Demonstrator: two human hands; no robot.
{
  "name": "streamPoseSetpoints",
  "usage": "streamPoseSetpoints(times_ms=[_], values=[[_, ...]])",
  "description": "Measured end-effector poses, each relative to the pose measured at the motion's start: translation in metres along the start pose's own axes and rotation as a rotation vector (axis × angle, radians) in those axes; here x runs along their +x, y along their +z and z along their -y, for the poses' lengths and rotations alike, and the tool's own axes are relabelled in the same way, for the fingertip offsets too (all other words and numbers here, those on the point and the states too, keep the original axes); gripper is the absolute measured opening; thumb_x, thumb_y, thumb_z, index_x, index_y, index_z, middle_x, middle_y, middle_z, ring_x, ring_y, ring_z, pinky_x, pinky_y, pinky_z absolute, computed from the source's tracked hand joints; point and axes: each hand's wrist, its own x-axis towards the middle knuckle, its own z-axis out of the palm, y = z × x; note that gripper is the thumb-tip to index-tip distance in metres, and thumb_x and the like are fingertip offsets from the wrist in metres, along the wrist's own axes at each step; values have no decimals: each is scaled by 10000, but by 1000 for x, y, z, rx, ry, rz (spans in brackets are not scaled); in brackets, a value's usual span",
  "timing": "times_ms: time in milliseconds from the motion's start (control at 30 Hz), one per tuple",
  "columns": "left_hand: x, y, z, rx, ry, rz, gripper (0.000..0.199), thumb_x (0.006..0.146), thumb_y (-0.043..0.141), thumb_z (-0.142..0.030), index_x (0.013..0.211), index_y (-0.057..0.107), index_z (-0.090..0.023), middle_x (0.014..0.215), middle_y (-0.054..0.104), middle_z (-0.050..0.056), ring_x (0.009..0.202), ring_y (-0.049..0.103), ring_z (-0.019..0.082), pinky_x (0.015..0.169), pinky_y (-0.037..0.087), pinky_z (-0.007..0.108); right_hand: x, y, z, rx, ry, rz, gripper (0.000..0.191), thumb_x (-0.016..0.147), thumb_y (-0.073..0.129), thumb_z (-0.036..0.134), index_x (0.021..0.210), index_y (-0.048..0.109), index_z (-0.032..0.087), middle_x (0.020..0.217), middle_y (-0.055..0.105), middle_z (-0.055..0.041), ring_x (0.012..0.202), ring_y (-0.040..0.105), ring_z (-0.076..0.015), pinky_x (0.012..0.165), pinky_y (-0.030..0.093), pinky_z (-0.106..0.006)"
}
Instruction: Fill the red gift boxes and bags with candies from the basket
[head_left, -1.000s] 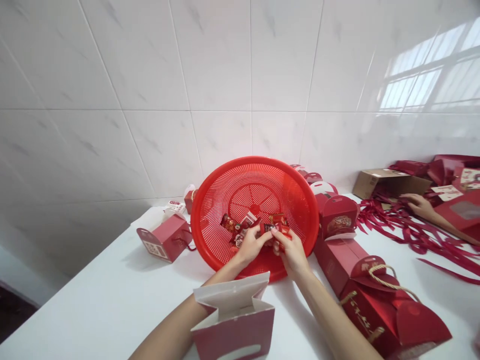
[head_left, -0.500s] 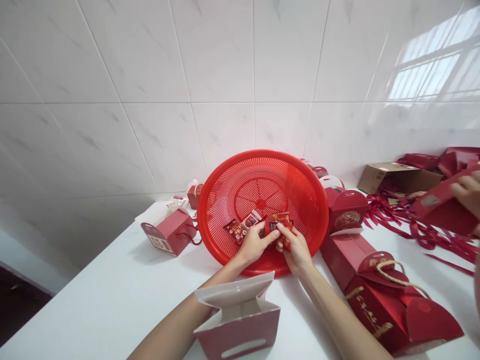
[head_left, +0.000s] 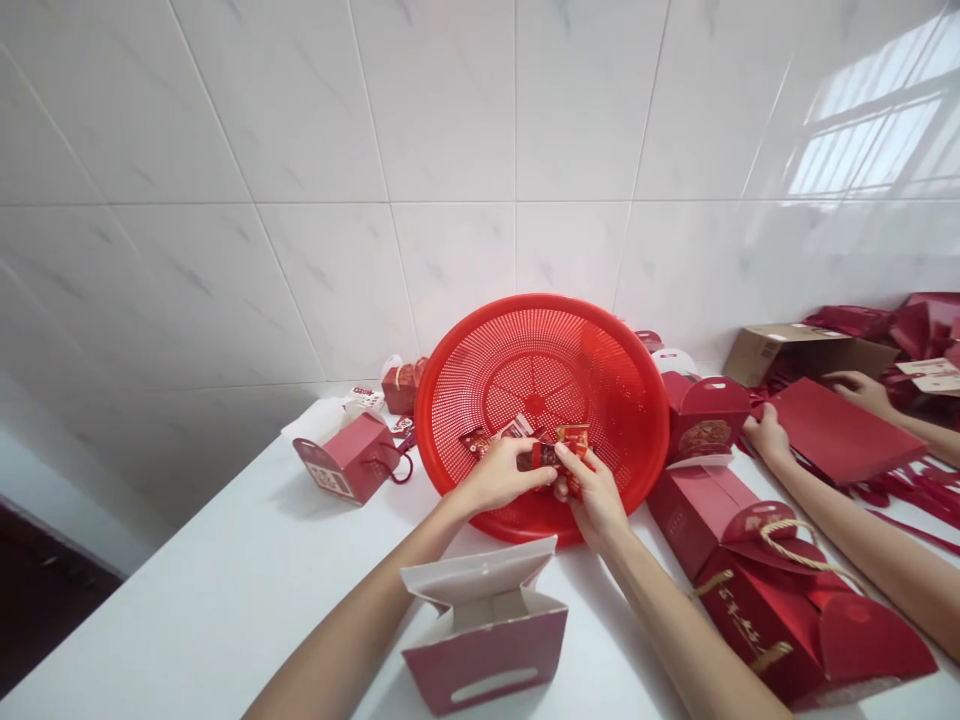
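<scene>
Over the front of a tilted red plastic basket (head_left: 459, 370), my two hands meet at small wrapped sweets. My left hand (head_left: 496, 474) is closed, thumb and fingers on a dark red sweet packet (head_left: 546, 455). My right hand (head_left: 596, 495) grips red wrapped sweets from the other side, its thumb against the same packet. A gold-and-red packet (head_left: 573, 434) shows just above my right fingers. Behind my left hand, more packets (head_left: 517, 426) lie in the basket, partly covered. An open red paper box (head_left: 487, 650) with a white inside stands below, between my forearms.
On the left stands a small red box (head_left: 352, 455) with a cord handle. Several red gift boxes (head_left: 780, 600) line the right. Beyond them, a co-worker's hands (head_left: 769, 440) handle a red folded box (head_left: 840, 430) near ribbons and a cardboard carton (head_left: 772, 350).
My hands stay together at the sweets with only a slight shift. The co-worker's arms have reached in from the right, bringing the red box lower and further left. The view has shifted slightly.
</scene>
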Motion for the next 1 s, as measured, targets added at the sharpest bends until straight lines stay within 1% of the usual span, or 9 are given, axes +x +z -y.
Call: streamPoseSetpoints(times_ms=[200, 333, 500, 633, 767, 833, 900, 967, 1000], values=[[-3, -14, -14, 245, -12, -2, 193, 809, 699, -313, 832, 747, -127, 752, 736, 45, 708, 665, 185, 645, 478, 260, -2, 1, -1, -40, 2, 39, 540, 489, 912, 539, 672, 567, 166, 453, 514, 63, 388, 412, -52, 398, 293, -178], [-2, -18, -12, 138, -25, 16, 262, 802, 719, -356, 871, 755, -106, 784, 742, 59, 738, 660, 192, 683, 489, 271, -3, 2, -1, -44, -4, 63, 542, 485, 917, 527, 726, 603, 157, 474, 516, 69, 402, 409, -48, 412, 302, -179], [-1, -19, -6, -43, -25, 160, 339, 829, 704, -422, 848, 763, -90, 810, 745, 80, 783, 666, 198, 751, 503, 285, -3, 1, -3, -45, -4, 71, 526, 496, 921, 516, 713, 602, 157, 469, 500, 75, 404, 390, -43, 419, 304, -180], [-3, -21, -6, 15, -1, 199, 331, 846, 676, -411, 805, 756, -93, 726, 700, 52, 690, 622, 157, 667, 472, 251, -3, 1, -3, -41, -6, 75, 501, 503, 923, 498, 655, 593, 153, 478, 521, 63, 402, 387, -41, 404, 298, -178], [-4, -29, -12, 112, 45, 259, 236, 847, 656, -345, 865, 765, -137, 828, 718, 46, 804, 649, 176, 767, 501, 272, -4, 4, 1, -7, 3, 70, 471, 511, 922, 461, 629, 584, 154, 489, 556, 52, 388, 411, -44, 386, 311, -176], [-3, -34, -12, 190, 68, 193, 157, 810, 655, -265, 850, 758, -153, 872, 716, 43, 848, 652, 184, 811, 509, 283, -5, 5, 3, 21, 15, 57, 459, 498, 924, 442, 635, 597, 151, 506, 579, 43, 393, 439, -51, 376, 330, -174], [-1, -38, -9, 300, 83, 17, 148, 781, 615, -175, 849, 746, -167, 941, 708, 47, 918, 652, 193, 882, 505, 305, -5, 5, 5, 55, 32, 39, 447, 481, 929, 417, 649, 613, 148, 517, 593, 38, 403, 467, -59, 364, 347, -170], [2, -40, -2, 450, 56, -180, 238, 764, 565, -107, 916, 736, -176, 1062, 685, 64, 1041, 633, 213, 991, 471, 347, -4, 4, 7, 90, 56, 20, 436, 478, 929, 392, 657, 613, 151, 528, 605, 35, 406, 490, -63, 353, 355, -163], [2, -40, 1, 531, 19, -247, 289, 761, 553, -92, 976, 727, -176, 1117, 665, 77, 1099, 614, 228, 1033, 449, 371, -4, 4, 7, 108, 68, 11, 429, 483, 928, 378, 661, 609, 154, 534, 610, 34, 409, 501, -65, 353, 365, -160]])
